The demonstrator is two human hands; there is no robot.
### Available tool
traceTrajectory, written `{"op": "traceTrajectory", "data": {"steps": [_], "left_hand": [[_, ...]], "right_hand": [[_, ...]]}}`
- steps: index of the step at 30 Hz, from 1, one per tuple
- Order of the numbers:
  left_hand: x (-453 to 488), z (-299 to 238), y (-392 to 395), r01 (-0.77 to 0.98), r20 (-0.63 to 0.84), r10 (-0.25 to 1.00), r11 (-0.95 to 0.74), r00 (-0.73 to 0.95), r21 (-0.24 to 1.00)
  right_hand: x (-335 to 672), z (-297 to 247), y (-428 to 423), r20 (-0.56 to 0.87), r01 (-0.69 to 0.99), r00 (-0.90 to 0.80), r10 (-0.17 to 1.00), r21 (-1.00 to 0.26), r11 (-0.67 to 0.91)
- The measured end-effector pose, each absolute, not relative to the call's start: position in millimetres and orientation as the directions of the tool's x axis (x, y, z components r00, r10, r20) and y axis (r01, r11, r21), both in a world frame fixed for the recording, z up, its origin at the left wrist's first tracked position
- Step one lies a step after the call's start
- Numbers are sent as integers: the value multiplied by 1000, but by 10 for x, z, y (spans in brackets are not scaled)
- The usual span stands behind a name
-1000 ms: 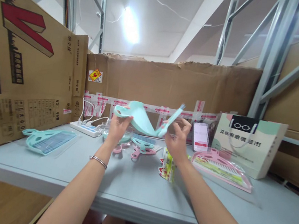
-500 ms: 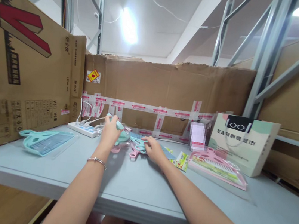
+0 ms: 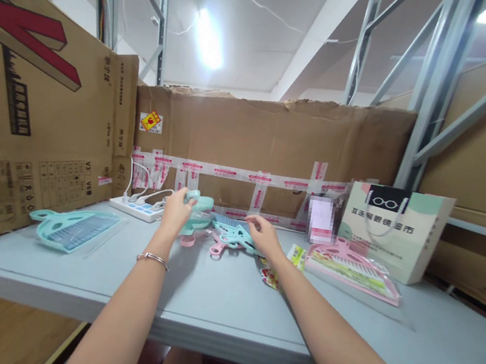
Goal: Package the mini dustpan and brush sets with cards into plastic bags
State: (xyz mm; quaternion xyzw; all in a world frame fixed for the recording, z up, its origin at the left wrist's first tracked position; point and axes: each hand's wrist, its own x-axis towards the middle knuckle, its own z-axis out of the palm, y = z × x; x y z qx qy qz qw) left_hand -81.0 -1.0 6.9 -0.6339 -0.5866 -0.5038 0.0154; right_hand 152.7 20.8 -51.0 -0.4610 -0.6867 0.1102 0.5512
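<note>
My left hand (image 3: 177, 211) is closed round a rounded teal plastic piece (image 3: 201, 202), held above the table; its kind does not show clearly. Just below it are another teal piece (image 3: 198, 221) and a pink handle (image 3: 187, 240). To the right lies a teal dustpan with a butterfly-shaped cut-out handle (image 3: 234, 237) and blue bristles, over a pink handle (image 3: 216, 249). My right hand (image 3: 263, 239) hovers at the right side of this dustpan, fingers bent and apart, gripping nothing visible. A colourful printed card (image 3: 270, 277) shows under the right wrist.
A wrapped teal dustpan set (image 3: 73, 230) lies at left, a wrapped pink one (image 3: 356, 269) at right. Behind stand a white power strip (image 3: 136, 209), a pale blurred-out upright item (image 3: 322, 220) and a paper bag (image 3: 391, 233). Cardboard (image 3: 241, 132) walls the back.
My left hand has turned, and the teal piece in it has shifted right. The right hand has moved right, its fingers lifted off the teal dustpan, which now lies further right. The colourful card has come into view.
</note>
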Motion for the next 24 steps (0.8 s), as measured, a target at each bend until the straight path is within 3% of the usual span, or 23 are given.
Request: {"op": "traceTrajectory", "data": {"steps": [2, 4, 9, 12, 14, 17, 20, 22, 24], "left_hand": [[-788, 131, -22, 538, 695, 653, -486, -301, 689], [-764, 192, -62, 292, 682, 618, -620, -391, 728], [-765, 338, -260, -131, 644, 549, -806, -533, 578], [-808, 399, -375, -464, 629, 673, -733, -389, 498], [-816, 412, -423, -617, 628, 754, -591, -192, 520], [-766, 390, -437, -707, 626, 779, -425, 33, 566], [-672, 350, -393, -706, 620, 769, -353, 154, 613], [-621, 330, -353, -652, 590, 778, -334, 218, 681], [-598, 317, -327, -552, 512, 825, -319, 238, 771]], "right_hand": [[1515, -438, 148, 709, 472, 67, 702, -643, 604], [1515, -361, 81, 762, 427, 127, 635, -620, 658], [1567, -231, -4, 800, 397, 272, 534, -599, 695], [1578, -196, -21, 748, 331, 289, 597, -664, 671], [1531, -181, -76, 675, 223, 172, 718, -736, 639], [1361, -179, -250, 481, 105, -236, 844, -851, 515], [1156, -206, -432, 294, 27, -575, 763, -926, 377], [1075, -230, -481, 246, 4, -646, 723, -946, 325], [1073, -253, -453, 251, 8, -574, 780, -950, 312]]}}
